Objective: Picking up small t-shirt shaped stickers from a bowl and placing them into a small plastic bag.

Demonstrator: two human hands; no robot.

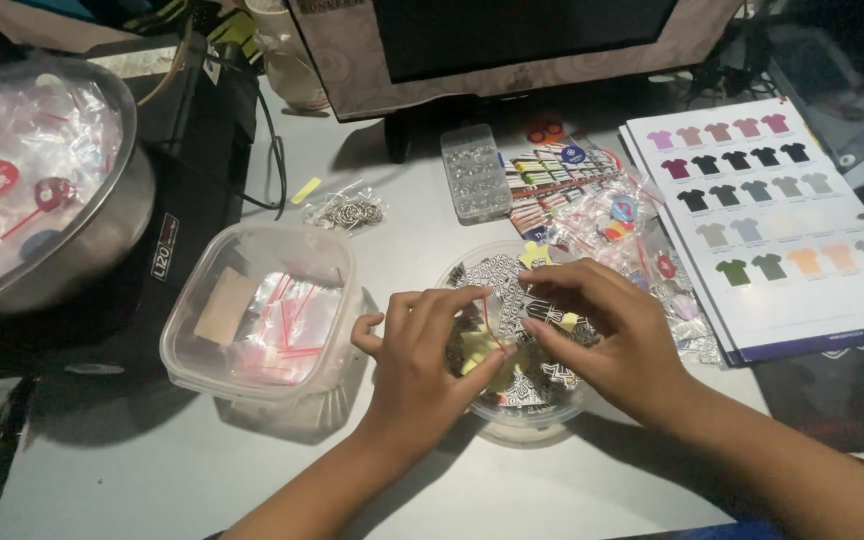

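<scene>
Head view: the left hand (417,365) and the right hand (607,340) are meeting over a round clear tub (482,405) of black-and-white and yellow pieces. Both are pinching a small clear zip bag (497,325) with a red strip, fingers closed on its edges; its long axis is running from 12 to 6 o'clock. The bag is lying at 3 o'clock of the left hand and 9 o'clock of the right, about equally near both.

Bare grey tabletop (152,470) lies open at seven o'clock. A square clear plastic tub (262,310) blocks nine o'clock; a white shirt-colour chart (782,230) blocks two o'clock.
</scene>
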